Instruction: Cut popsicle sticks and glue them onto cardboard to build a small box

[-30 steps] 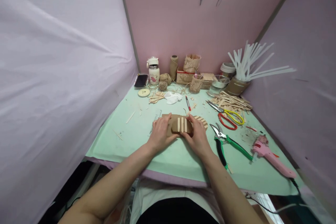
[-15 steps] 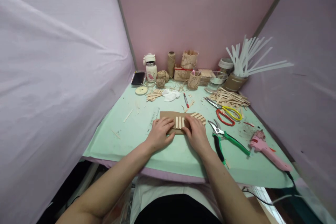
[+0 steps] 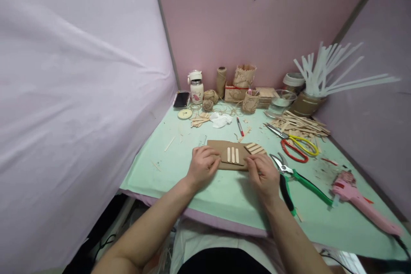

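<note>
Brown cardboard lay at the centre of a mint-green desk [image 3: 231, 205], framed by a person's two bare hands. A small cardboard piece [image 3: 224, 154] bearing three pale wooden sticks [image 3: 233, 155], set side by side, rested on a larger cardboard sheet [image 3: 213, 144]. The left hand [image 3: 203, 165] was at the small piece's left end, its fingers curled and thumb drawn in toward them. The right hand [image 3: 263, 175] was at the opposite end, fingers bent, thumb and forefinger close together. Whether either hand pinched the cardboard could not be told from this view.

Just beyond the right hand, a rounded cardboard piece [image 3: 256, 149] showed slanting wooden stripes. To the right of that hand lay green-handled pruning shears [image 3: 288, 171], their blades apart, with scissors [image 3: 287, 137] with one red and one yellow handle farther back and a pink glue gun [image 3: 361, 201] near the desk's right side. A marker [image 3: 240, 127] and a crumpled white tissue [image 3: 221, 120] lay beyond the cardboard. Toward the pink wall at the rear stood a white bottle [image 3: 197, 93], a spool of twine [image 3: 221, 82] and a brown container [image 3: 308, 105] of white strips [image 3: 324, 68].
</note>
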A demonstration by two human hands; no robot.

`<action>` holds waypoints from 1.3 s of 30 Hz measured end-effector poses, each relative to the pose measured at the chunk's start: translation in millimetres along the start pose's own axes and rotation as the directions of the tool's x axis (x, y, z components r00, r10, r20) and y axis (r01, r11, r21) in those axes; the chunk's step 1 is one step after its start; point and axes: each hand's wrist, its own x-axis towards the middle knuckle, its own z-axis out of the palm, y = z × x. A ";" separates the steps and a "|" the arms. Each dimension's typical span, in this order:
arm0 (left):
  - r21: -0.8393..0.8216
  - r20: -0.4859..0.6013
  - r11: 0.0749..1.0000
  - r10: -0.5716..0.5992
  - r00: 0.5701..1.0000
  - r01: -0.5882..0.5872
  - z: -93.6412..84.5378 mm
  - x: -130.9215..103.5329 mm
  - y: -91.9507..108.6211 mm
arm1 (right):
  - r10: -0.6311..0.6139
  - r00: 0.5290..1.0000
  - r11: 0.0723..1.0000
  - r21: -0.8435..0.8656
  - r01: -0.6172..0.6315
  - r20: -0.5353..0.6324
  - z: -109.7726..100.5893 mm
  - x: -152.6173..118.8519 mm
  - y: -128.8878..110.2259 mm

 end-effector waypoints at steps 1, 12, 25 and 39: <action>0.011 -0.021 1.000 -0.016 1.000 0.017 -2.5 0.0 -2.2 | -0.002 1.000 1.000 -0.004 0.002 -0.025 -1.4 -1.3 -2.3; 0.309 -0.054 0.718 -0.642 0.765 0.624 -105.8 13.9 -101.6 | -0.035 0.997 0.996 -0.074 0.040 0.063 -35.4 -36.3 -13.4; 0.498 0.153 0.640 -0.729 0.668 0.585 -62.7 67.0 -112.6 | -0.004 0.990 0.987 -0.156 0.026 0.140 -66.4 -37.5 -15.4; 0.250 0.141 0.662 -0.746 0.650 0.706 -84.0 66.3 -95.0 | 0.074 0.988 0.962 -0.270 -0.035 0.135 -82.6 -27.1 -5.8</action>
